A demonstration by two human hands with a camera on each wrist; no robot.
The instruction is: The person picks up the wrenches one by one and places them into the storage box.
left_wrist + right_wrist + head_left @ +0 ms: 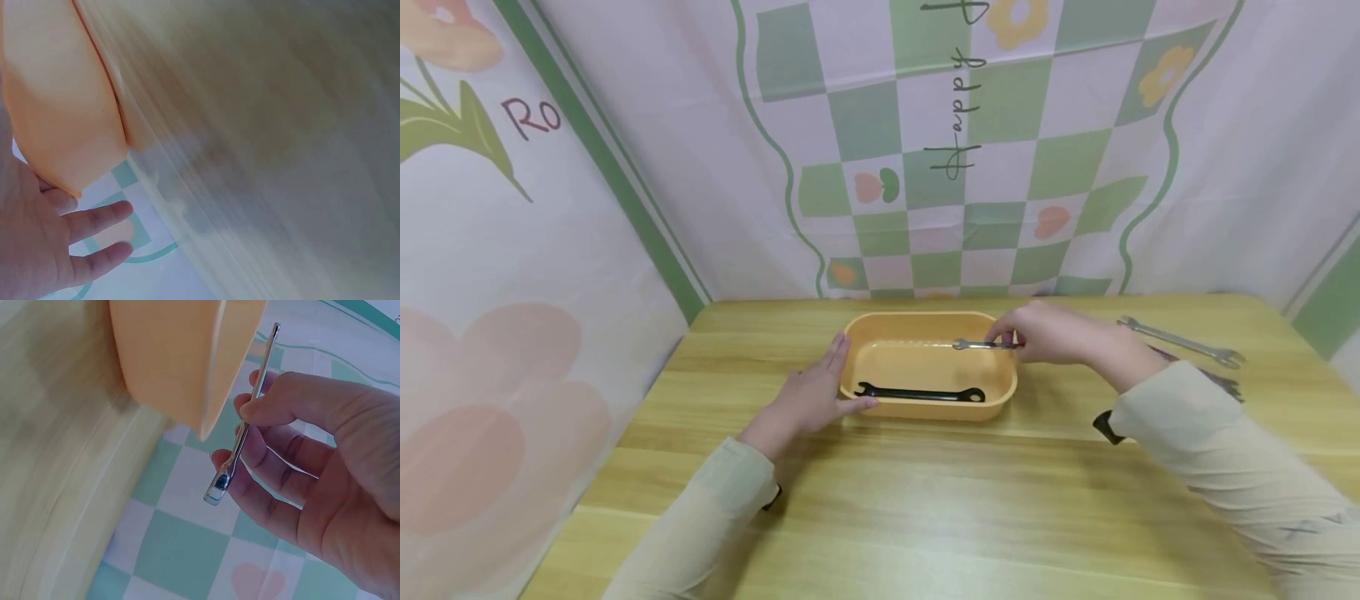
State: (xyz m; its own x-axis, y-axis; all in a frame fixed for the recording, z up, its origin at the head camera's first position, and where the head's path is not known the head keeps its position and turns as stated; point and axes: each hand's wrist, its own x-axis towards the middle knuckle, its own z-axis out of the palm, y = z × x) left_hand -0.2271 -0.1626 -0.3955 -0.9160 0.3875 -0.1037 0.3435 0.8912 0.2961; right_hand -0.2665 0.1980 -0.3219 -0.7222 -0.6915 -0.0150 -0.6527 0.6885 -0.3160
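Note:
A yellow plastic tray (928, 410) stands on the wooden table, and a black combination wrench (921, 394) lies in it along the front wall. My left hand (811, 396) rests on the tray's left front corner, its thumb on the front rim and its fingers along the left side. Spread, nearly straight fingers (97, 222) show there in the left wrist view. Over the tray's right end, my right hand (1037, 333) pinches a small silver wrench (234, 450) between thumb and fingertips. One end of this wrench points left above the tray floor.
Right of the tray lies a silver open-ended wrench (1183, 340). Beside it is a dark tool (1225, 384), partly hidden by my right forearm. A patterned cloth (940, 225) hangs behind the table's (925, 508) back edge.

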